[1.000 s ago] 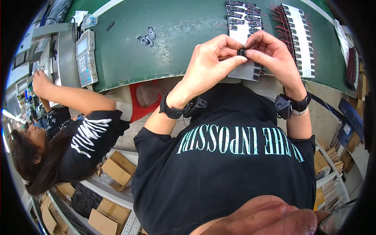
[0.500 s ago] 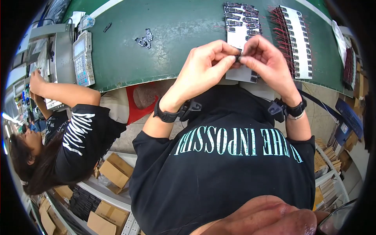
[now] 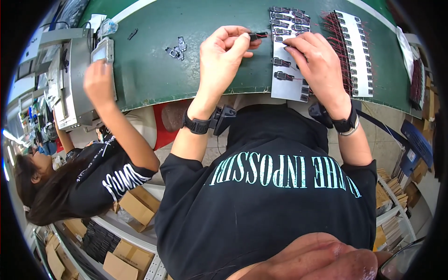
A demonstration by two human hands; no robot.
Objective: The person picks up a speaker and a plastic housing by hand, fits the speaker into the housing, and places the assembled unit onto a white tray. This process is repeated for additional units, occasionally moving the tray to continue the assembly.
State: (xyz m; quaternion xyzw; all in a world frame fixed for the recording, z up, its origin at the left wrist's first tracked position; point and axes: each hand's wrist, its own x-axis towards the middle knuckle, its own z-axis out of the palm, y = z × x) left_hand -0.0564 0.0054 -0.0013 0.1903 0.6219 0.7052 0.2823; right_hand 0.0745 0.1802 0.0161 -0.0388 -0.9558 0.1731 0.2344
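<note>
left hand [image 3: 224,51] pinches small black part [image 3: 254,36] | right hand [image 3: 317,60] now apart, fingers loose on grey sheet [image 3: 287,86]

Small black component [image 3: 254,35] with short red leads, held level above the green bench [image 3: 149,70] between the fingers [image 3: 240,39] of the left hand [image 3: 224,56], its leads pointing right. Pale grey card [image 3: 287,86] lying flat at the bench's near edge, carrying rows of similar black components; the right hand [image 3: 317,65] rests on it, fingertips touching one row.
</note>
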